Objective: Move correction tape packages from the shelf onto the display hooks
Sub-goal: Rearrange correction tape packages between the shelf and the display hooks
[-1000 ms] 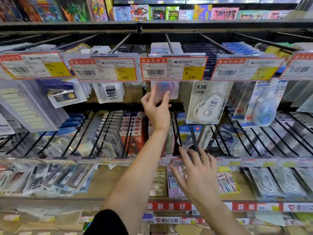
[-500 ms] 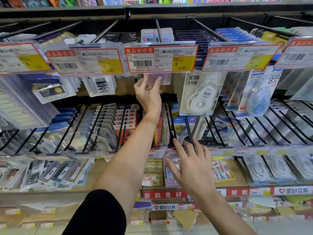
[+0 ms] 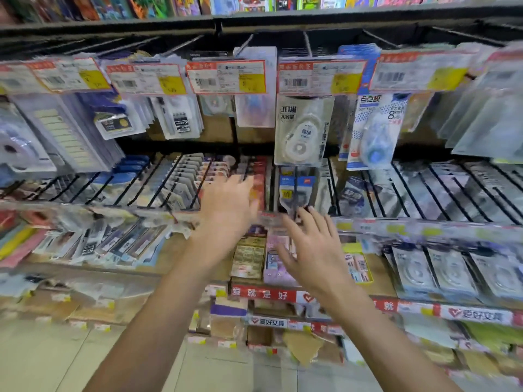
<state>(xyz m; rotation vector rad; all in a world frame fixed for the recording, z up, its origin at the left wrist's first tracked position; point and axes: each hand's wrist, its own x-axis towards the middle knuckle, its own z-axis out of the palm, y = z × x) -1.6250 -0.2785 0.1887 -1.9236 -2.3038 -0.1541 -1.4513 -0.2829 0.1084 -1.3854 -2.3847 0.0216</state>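
White correction tape package (image 3: 302, 131) reads "30米"; red shelf strip (image 3: 263, 294) "爱就是好".

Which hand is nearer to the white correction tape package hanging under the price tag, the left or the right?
The right. The right hand is below the white correction tape package, almost under it. The left hand is lower and further to the left.

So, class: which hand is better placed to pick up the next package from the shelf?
Probably the right hand: it hovers open directly over the small packages on the shelf, while the left hand sits higher, by the hooks.
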